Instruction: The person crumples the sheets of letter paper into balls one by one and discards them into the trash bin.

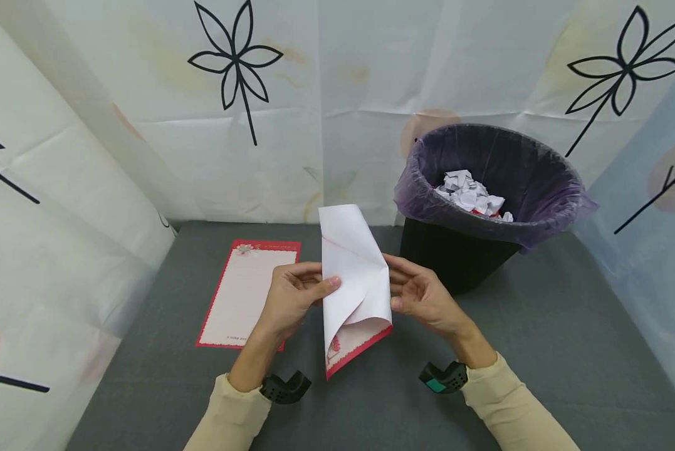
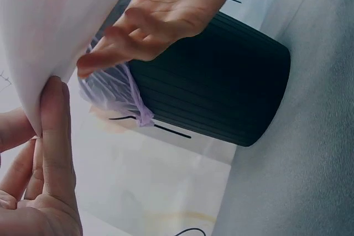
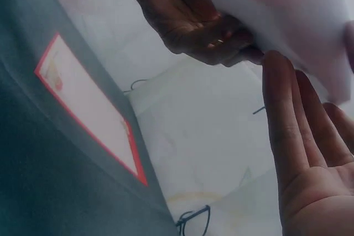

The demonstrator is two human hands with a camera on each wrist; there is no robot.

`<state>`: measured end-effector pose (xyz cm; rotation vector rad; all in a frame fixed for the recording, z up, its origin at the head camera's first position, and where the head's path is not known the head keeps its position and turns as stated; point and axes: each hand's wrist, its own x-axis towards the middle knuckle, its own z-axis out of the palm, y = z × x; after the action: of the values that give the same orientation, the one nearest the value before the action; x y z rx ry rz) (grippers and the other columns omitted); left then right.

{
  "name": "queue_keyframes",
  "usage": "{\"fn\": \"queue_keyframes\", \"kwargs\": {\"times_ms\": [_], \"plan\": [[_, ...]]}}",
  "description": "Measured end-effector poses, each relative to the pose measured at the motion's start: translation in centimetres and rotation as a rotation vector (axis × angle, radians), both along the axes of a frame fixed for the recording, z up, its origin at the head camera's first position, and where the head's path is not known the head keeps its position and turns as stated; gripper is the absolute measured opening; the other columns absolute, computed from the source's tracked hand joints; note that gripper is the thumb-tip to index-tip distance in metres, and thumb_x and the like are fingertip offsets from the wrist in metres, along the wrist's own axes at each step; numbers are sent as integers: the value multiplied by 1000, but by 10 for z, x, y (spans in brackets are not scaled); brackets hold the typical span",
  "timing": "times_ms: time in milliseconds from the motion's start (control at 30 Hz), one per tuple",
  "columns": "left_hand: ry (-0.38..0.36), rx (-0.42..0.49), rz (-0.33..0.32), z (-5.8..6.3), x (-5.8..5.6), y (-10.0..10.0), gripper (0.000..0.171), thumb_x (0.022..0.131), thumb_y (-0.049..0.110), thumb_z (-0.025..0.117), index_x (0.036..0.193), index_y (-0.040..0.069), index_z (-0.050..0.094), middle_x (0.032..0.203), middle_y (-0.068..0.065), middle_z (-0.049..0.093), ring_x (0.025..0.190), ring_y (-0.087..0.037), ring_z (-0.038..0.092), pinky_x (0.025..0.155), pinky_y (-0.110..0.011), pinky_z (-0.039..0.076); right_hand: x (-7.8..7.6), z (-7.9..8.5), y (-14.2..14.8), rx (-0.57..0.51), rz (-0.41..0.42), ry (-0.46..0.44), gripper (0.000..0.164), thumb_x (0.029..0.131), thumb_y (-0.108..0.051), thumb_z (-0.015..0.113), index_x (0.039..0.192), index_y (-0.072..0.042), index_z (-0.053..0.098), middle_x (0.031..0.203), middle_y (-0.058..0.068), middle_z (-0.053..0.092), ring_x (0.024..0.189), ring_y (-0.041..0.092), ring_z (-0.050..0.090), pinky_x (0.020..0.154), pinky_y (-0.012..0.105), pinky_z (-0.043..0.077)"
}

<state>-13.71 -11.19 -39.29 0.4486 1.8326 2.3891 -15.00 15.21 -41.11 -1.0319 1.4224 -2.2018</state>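
Observation:
A sheet of paper [image 1: 353,250], white on its upper face, is folded over on itself in the middle of the head view. Its lower corner shows a red border and a printed pattern. At the left edge, my left hand [image 1: 289,297] pinches the sheet, thumb on top and fingers behind. My right hand [image 1: 427,300] is at the right edge, its fingertips touching behind the paper. In the right wrist view the fingers [image 3: 285,120] of that hand lie fairly straight against the sheet. The paper is held above the grey table [image 1: 371,407].
A flat red-bordered letter sheet [image 1: 252,294] lies on the table to the left. At the back right stands a black bin [image 1: 444,257] with a purple liner [image 1: 427,213], holding crumpled paper [image 1: 469,191]. Patterned cloth [image 1: 292,169] hangs behind.

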Motion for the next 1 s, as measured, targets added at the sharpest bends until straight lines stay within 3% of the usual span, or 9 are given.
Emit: {"fn": "queue_keyframes", "kwargs": {"times_ms": [267, 600, 767, 867, 1000], "plan": [[101, -34, 16, -1, 0, 2, 29, 86, -6, 76, 111, -20, 67, 84, -11, 74, 71, -15, 70, 70, -31, 61, 2, 3, -14, 40, -158, 31, 54, 97, -12, 70, 145, 4, 49, 132, 10, 63, 114, 23, 66, 95, 34, 54], [76, -86, -9, -1, -1, 1, 30, 86, -9, 74, 116, -15, 68, 95, -23, 72, 76, -19, 72, 71, -35, 62, 7, 12, -22, 142, -313, -71, 55, 91, -9, 77, 132, 16, 50, 119, 8, 70, 101, 24, 72, 87, 39, 58], [51, -90, -36, -2, -2, 2, 32, 88, -6, 74, 118, -13, 68, 101, -20, 72, 80, -20, 71, 73, -34, 62, 6, 12, -23, 167, -348, -88, 51, 90, -6, 78, 128, 17, 51, 116, 8, 71, 99, 24, 72, 86, 39, 59], [59, -57, -106, -4, -2, 0, 40, 89, 2, 77, 124, -13, 64, 111, -17, 71, 90, -21, 72, 79, -36, 61, 6, 14, -23, 168, -372, -99, 49, 90, -4, 77, 127, 16, 51, 114, 7, 72, 98, 24, 73, 85, 39, 59], [103, 58, -319, -9, -4, -7, 69, 85, 8, 84, 141, -13, 49, 134, -17, 60, 115, -28, 65, 91, -39, 57, 6, 15, -23, 159, -402, -120, 45, 90, -1, 76, 126, 14, 53, 113, 6, 72, 96, 23, 73, 86, 38, 59]]}}
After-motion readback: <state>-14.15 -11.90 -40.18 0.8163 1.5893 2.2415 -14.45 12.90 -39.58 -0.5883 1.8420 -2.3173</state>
